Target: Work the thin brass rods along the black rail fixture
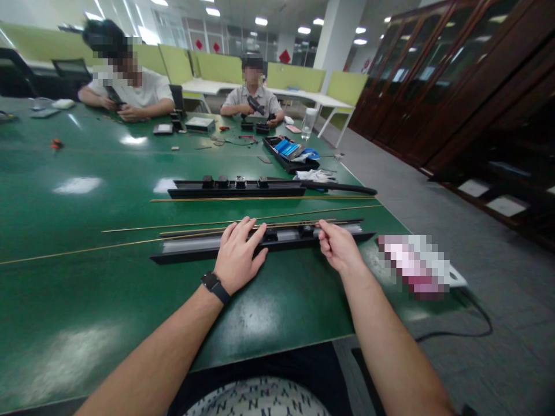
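Note:
A long black rail (191,253) with a pale inner channel lies in front of me on the green table. My left hand (238,260), wearing a dark watch, rests palm down across it with its fingers spread. Small black blocks (307,230) sit in the channel between my hands. A thin brass-coloured rod (87,248) runs from the far left along the rail and passes by my left fingers. My right hand (340,245) is closed in a pinch on the rod near the rail's right part; its fingertips partly hide the rod's end.
Two more thin rods (139,227) lie behind the rail. Beyond them is a second black rail (234,192) with several small blocks and a black cable (347,188). Gloves (314,176) and a black tool case (286,159) stand farther back. Two people sit across the table (130,318).

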Tool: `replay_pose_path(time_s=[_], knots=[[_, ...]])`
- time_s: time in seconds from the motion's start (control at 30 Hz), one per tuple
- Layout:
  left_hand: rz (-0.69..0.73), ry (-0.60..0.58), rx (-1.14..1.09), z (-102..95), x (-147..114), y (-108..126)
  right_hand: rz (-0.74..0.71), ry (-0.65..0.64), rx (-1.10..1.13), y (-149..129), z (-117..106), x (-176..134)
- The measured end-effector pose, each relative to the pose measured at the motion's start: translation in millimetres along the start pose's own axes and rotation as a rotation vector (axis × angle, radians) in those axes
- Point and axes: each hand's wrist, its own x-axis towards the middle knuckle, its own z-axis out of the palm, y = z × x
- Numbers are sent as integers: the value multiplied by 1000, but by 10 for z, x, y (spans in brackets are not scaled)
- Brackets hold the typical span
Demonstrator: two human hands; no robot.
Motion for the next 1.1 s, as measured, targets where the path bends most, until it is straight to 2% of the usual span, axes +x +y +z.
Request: replay_pose_path(time_s=[0.33,0.63,1.1], knots=[[8,10,-7,3,-4,-14,13,112,89,-64,-31,24],[5,12,-3,5,-1,-5,9,4,-10,-8,-5,4],[4,12,-19,3,-2,8,11,10,2,2,7,-2]])
